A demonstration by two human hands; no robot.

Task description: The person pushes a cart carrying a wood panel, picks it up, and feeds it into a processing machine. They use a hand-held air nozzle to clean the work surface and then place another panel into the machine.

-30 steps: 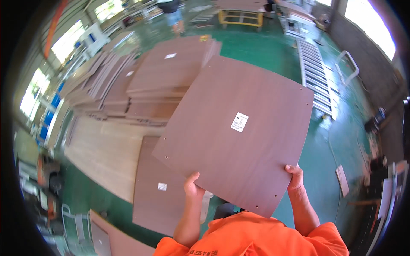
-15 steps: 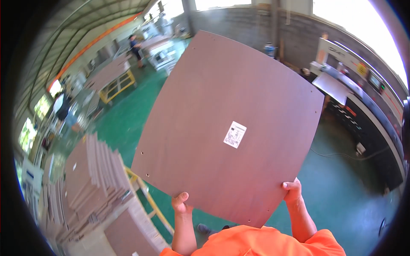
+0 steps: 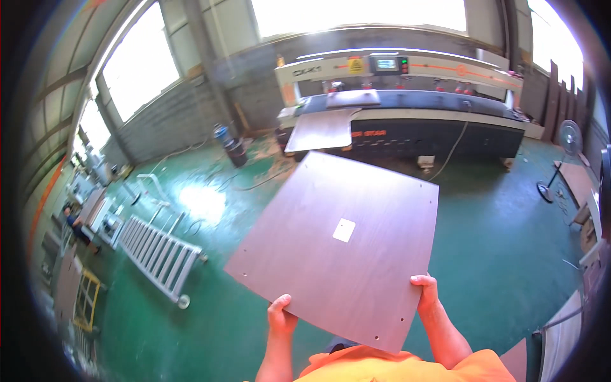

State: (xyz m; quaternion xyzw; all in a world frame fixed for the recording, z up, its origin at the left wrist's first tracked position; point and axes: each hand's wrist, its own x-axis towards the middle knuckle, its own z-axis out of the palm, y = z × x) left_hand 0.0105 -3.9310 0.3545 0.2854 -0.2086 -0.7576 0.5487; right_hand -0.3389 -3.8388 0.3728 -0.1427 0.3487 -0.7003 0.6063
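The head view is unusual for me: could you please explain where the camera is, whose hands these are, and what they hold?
No robot here: a person works with bare hands, and a fisheye camera on their head looks down, so straight edges bend. The left hand grips the near edge of a brown panel, the right hand its right edge. A white label is near its middle. Beyond, a flat board lies on a long machine. A slatted metal frame stands on the green floor.
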